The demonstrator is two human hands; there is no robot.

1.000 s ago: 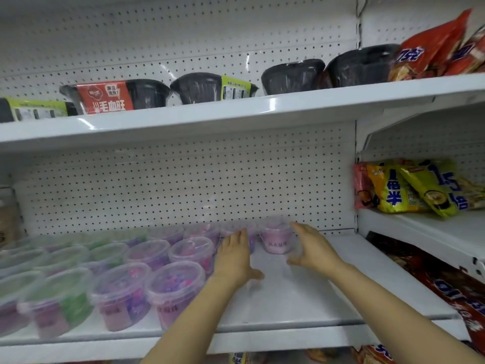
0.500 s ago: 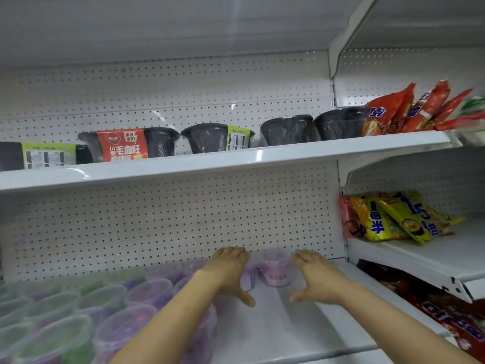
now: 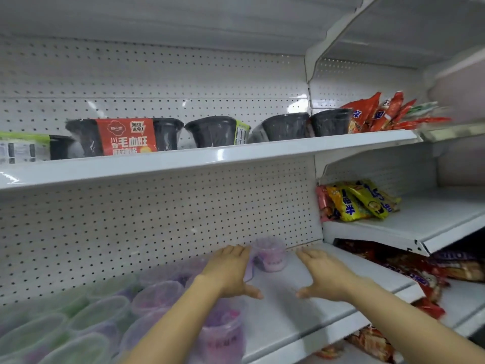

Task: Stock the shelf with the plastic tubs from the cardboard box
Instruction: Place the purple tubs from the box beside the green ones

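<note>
At twelve o'clock, small purple clear plastic tub (image 3: 270,256) now released on white metal shelf (image 3: 301,319); left hand (image 3: 231,271), right hand (image 3: 324,275) flat, empty, withdrawn; placement complete.

The white metal shelf (image 3: 301,319) with its pegboard back carries clear-lidded plastic tubs (image 3: 157,298) of purple and green filling crowded over its left half, one purple tub (image 3: 270,254) standing alone at the rear, beside bare white surface.

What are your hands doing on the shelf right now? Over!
Left hand open, against the back purple tub. Right hand open, flat, clear of it. Tub upright by the pegboard. Shelf space ahead unblocked.
</note>
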